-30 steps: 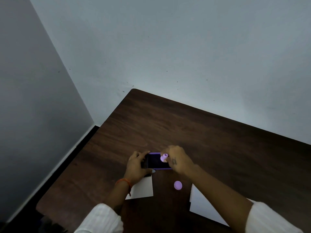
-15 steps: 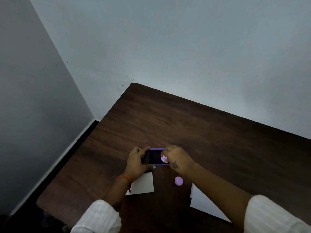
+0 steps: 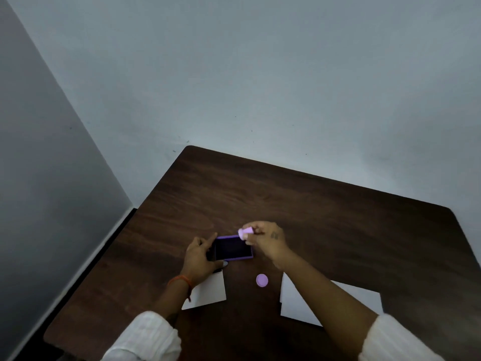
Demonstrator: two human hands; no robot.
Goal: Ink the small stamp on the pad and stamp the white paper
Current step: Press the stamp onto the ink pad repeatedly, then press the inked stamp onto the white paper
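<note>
Room is dim, w/ a cool blue-grey tint. Soft, even light; no hard shadows, no bright glare. The tabletop [image 3: 325, 204] is dark brown, w/ only a weak shine near its middle. The left wall [image 3: 46, 178] looks darker than the back wall [image 3: 286, 74]. Wide lens bends straight lines near the edges. Pic is a bit soft and grainy. The sleeves [image 3: 145, 337] at the bottom look blurry. The white paper [image 3: 294, 303] is the brightest spot.

The stamp [image 3: 245, 232] face is too blurry to read, the right arm covers part of the right-hand paper [image 3: 299, 303], and both sleeves get cropped at the bottom edge.
</note>
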